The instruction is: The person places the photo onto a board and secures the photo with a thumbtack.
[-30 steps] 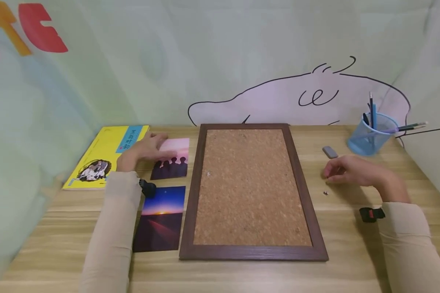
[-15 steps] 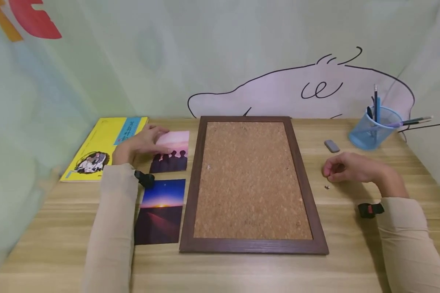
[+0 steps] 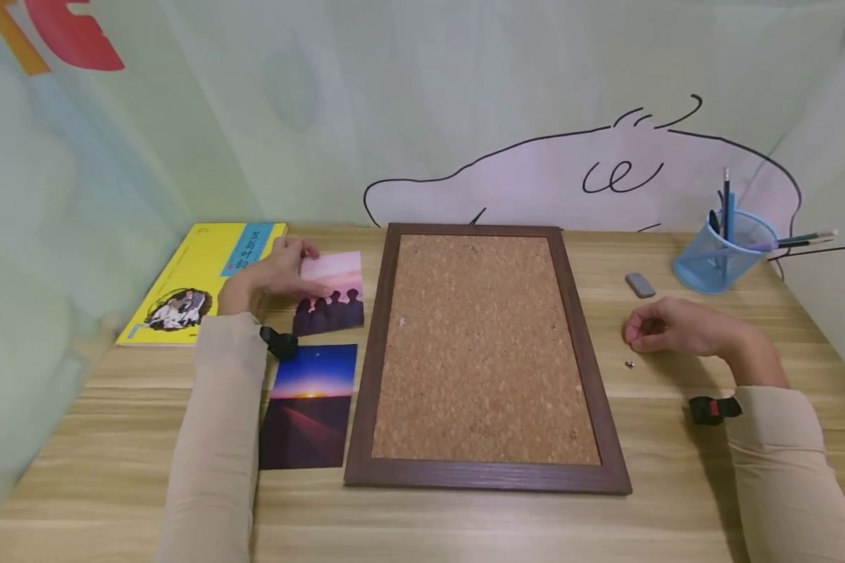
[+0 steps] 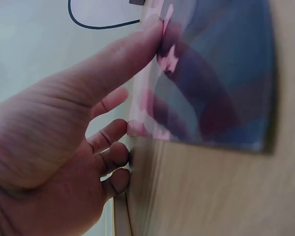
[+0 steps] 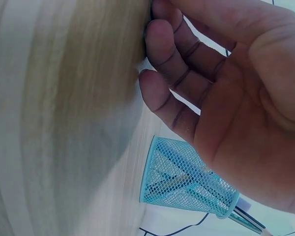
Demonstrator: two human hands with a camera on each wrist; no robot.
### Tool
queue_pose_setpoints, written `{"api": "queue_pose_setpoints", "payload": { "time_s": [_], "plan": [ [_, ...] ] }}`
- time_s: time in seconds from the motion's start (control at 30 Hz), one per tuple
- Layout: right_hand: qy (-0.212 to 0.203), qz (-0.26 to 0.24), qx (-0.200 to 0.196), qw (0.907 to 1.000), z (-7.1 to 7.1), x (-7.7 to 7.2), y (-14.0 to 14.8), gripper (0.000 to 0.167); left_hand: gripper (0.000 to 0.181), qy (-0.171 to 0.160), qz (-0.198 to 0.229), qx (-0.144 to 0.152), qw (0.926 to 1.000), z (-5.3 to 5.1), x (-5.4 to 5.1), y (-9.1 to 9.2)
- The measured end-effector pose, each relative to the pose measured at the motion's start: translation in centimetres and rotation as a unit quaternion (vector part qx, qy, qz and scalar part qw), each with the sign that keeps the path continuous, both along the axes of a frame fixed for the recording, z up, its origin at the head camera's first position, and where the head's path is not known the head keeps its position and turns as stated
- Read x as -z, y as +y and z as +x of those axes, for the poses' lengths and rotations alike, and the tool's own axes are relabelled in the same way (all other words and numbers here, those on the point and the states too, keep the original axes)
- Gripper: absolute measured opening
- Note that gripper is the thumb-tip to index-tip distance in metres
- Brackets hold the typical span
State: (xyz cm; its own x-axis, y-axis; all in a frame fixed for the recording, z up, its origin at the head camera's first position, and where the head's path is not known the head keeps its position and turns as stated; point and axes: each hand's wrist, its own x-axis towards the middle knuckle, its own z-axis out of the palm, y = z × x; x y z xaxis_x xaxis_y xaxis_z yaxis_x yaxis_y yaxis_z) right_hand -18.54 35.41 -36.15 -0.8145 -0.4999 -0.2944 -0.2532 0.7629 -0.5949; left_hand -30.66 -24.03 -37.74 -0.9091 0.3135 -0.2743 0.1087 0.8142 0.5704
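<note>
In the head view my left hand (image 3: 271,275) holds a pink silhouette photo (image 3: 329,301) at its left side. The left wrist view shows the thumb on the face of this photo (image 4: 211,98) and other fingers by its edge. Just below lies a sunset photo (image 3: 308,410), flat on the table. My right hand (image 3: 690,332) rests at the right with fingers loosely curled, and nothing shows in it; its thumb and index tips are hidden in the right wrist view. A small shiny metal piece (image 3: 630,363) lies just in front of its fingertips.
A brown-framed cork board (image 3: 486,352) lies between the hands. At the far left is a yellow book (image 3: 183,285), partly under the left arm. A grey eraser (image 3: 640,285) and a blue mesh pencil cup (image 3: 711,262) with pencils stand at the back right.
Under my left hand the pink photo has turned slightly and slid a little to the right. My right hand stays nearly in place. The head view has shifted a little.
</note>
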Motion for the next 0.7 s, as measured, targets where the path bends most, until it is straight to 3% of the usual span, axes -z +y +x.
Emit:
{"api": "queue_pose_setpoints", "payload": {
  "time_s": [0.3,0.7],
  "plan": [
    [0.001,0.008,0.01,0.9999,0.1,-0.43,-0.29,0.005,0.09,0.015,-0.009,0.001,0.9999,0.1,-0.22,0.1],
    [0.015,0.017,0.011,0.9997,0.27,-0.53,-0.42,0.004,0.083,0.031,-0.047,-0.003,0.9984,0.09,-0.16,0.42]
  ]
}}
